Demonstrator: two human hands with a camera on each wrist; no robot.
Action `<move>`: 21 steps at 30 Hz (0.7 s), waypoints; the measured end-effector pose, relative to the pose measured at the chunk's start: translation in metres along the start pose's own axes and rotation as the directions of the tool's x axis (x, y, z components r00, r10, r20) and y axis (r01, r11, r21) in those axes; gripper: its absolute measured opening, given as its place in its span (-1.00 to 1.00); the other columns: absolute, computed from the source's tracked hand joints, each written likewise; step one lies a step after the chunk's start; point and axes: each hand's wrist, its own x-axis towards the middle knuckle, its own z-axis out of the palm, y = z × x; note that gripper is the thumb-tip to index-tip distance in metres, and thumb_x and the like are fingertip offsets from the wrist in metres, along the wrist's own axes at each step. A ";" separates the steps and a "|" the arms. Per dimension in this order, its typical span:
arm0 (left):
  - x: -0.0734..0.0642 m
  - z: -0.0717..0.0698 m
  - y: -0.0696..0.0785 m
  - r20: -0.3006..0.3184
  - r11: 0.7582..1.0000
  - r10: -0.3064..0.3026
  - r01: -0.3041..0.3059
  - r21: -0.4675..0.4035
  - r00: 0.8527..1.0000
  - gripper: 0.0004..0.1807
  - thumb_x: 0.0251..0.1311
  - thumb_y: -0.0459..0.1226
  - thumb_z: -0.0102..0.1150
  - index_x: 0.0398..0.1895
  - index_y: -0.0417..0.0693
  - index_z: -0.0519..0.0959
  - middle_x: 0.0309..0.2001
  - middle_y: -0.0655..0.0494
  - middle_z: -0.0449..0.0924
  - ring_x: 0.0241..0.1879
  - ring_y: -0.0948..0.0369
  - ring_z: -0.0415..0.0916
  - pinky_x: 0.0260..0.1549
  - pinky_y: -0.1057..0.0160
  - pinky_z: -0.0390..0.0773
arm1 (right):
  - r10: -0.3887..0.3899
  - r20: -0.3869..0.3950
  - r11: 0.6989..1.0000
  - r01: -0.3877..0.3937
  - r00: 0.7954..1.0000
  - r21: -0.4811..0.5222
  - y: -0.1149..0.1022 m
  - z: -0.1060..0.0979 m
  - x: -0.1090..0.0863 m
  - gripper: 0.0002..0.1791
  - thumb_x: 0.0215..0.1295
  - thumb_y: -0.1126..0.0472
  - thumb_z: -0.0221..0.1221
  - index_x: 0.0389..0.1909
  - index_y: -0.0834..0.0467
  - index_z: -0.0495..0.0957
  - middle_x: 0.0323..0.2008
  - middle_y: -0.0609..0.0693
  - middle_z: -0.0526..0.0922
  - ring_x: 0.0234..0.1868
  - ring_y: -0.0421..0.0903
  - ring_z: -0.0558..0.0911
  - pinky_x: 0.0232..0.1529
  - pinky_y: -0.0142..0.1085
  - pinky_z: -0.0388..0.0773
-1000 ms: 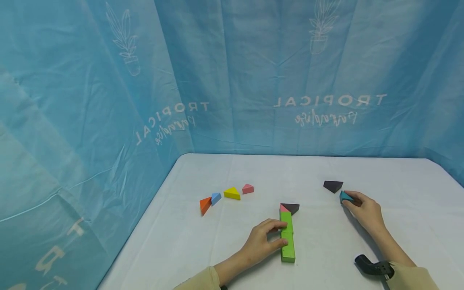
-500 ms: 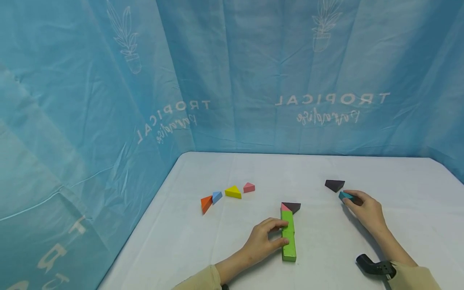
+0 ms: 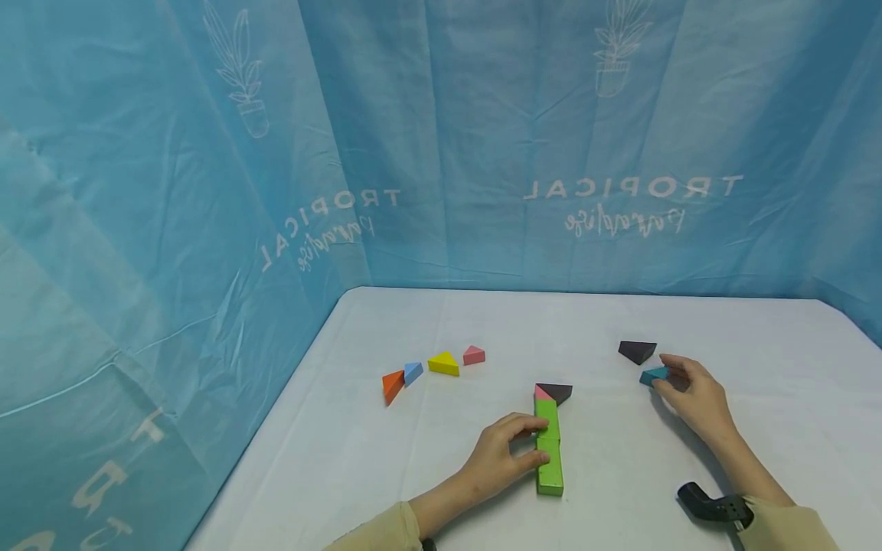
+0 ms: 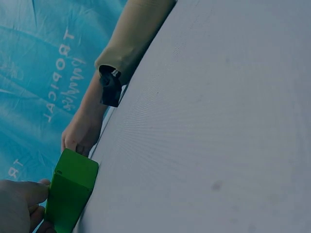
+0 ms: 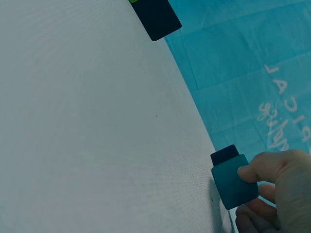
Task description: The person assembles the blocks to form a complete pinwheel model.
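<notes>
Two green blocks [image 3: 550,465] lie end to end in the head view, with a small pink triangular block [image 3: 542,393] and a black block [image 3: 556,392] at their far end. My left hand [image 3: 492,455] has its index finger and thumb spread, fingertips resting on the green blocks from the left. One green block [image 4: 73,187] fills the lower left of the left wrist view. Over to the right, my right hand [image 3: 696,394] holds a teal triangular block [image 3: 651,376] lightly on the table. Its thumb [image 5: 247,173] lies on the block's face; the far fingertips are partly hidden.
Just behind the teal block sits a black trapezoid block [image 3: 637,351]. Orange [image 3: 393,386], light blue [image 3: 413,373], yellow [image 3: 443,363] and pink [image 3: 474,354] blocks are scattered at the left of the white table [image 3: 468,314]. A blue curtain [image 3: 482,153] hangs around it.
The teal block has turned and slid slightly left under my right hand, whose index finger has lifted a little. My left hand stays in place on the green blocks.
</notes>
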 end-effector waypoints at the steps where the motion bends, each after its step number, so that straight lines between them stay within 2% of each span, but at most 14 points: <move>1: 0.000 0.000 0.000 0.001 1.000 0.001 -0.001 -0.003 1.000 -0.57 0.15 -0.26 0.28 0.08 -0.19 0.50 0.01 0.11 0.52 0.03 0.32 0.45 0.02 0.42 0.45 | 0.009 0.006 1.000 -0.009 1.000 0.006 0.000 -0.001 0.000 -0.50 0.29 0.17 0.15 0.14 0.41 0.37 0.05 0.35 0.45 0.04 0.30 0.47 -0.02 0.09 0.44; 3: 0.000 0.001 0.000 0.002 1.000 0.004 -0.004 -0.006 1.000 -0.58 0.15 -0.26 0.28 0.08 -0.19 0.50 0.02 0.10 0.52 0.03 0.31 0.45 0.02 0.42 0.45 | 0.030 0.011 1.000 -0.030 0.999 0.005 0.000 -0.001 -0.001 -0.47 0.30 0.09 0.16 0.13 0.39 0.38 0.01 0.36 0.49 0.01 0.30 0.50 -0.06 0.06 0.49; 6: 0.000 0.001 0.001 0.001 1.000 0.014 -0.014 0.003 1.000 -0.58 0.15 -0.26 0.28 0.08 -0.20 0.50 0.01 0.10 0.53 0.03 0.31 0.45 0.02 0.42 0.45 | 0.047 0.018 0.999 -0.047 0.999 -0.002 0.001 -0.002 -0.001 -0.45 0.29 0.02 0.19 0.12 0.35 0.43 -0.06 0.34 0.55 -0.05 0.28 0.55 -0.16 -0.28 0.55; 9: 0.000 0.000 0.001 -0.002 1.000 0.021 -0.021 0.019 1.000 -0.57 0.15 -0.24 0.29 0.08 -0.20 0.50 0.00 0.10 0.53 0.03 0.32 0.45 0.03 0.42 0.45 | 0.043 0.016 0.999 -0.043 0.999 0.004 0.001 -0.002 -0.001 -0.45 0.26 -0.01 0.22 0.12 0.30 0.46 -0.08 0.30 0.58 -0.09 0.20 0.60 -0.29 -0.59 0.42; 10: 0.000 0.000 0.001 -0.002 0.999 0.024 -0.024 0.024 1.000 -0.57 0.15 -0.24 0.29 0.08 -0.20 0.50 0.00 0.10 0.54 0.03 0.32 0.45 0.03 0.41 0.45 | 0.039 0.009 0.999 -0.040 0.999 0.015 0.001 -0.002 -0.001 -0.45 0.25 -0.01 0.23 0.12 0.28 0.47 -0.07 0.29 0.59 -0.10 0.10 0.62 -0.31 -0.66 0.36; 13: 0.000 -0.001 0.001 -0.003 0.999 0.030 -0.030 0.034 1.000 -0.57 0.15 -0.23 0.28 0.08 -0.20 0.50 0.01 0.10 0.54 0.04 0.34 0.44 0.03 0.41 0.45 | 0.031 -0.015 0.998 -0.031 0.999 0.057 -0.003 -0.003 0.000 -0.46 0.24 0.01 0.24 0.13 0.27 0.48 -0.06 0.26 0.60 -0.18 -0.32 0.59 -0.30 -0.71 0.33; 16: 0.000 -0.001 0.001 -0.002 0.999 0.031 -0.031 0.037 1.000 -0.57 0.16 -0.22 0.28 0.08 -0.20 0.51 0.01 0.10 0.54 0.05 0.36 0.44 0.03 0.41 0.45 | 0.046 -0.019 0.992 -0.043 0.999 0.116 -0.009 -0.004 0.003 -0.44 0.25 0.00 0.23 0.16 0.25 0.46 -0.02 0.25 0.58 -0.24 -0.63 0.40 -0.27 -0.73 0.33; 21: 0.000 -0.002 0.001 -0.005 0.999 0.030 -0.030 0.042 1.000 -0.56 0.15 -0.22 0.28 0.08 -0.20 0.51 0.01 0.09 0.54 0.04 0.35 0.44 0.02 0.42 0.45 | 0.038 0.029 0.977 -0.043 0.999 0.208 -0.029 -0.002 0.011 -0.43 0.25 -0.03 0.22 0.18 0.22 0.45 0.00 0.18 0.56 -0.19 -0.61 0.43 -0.22 -0.70 0.39</move>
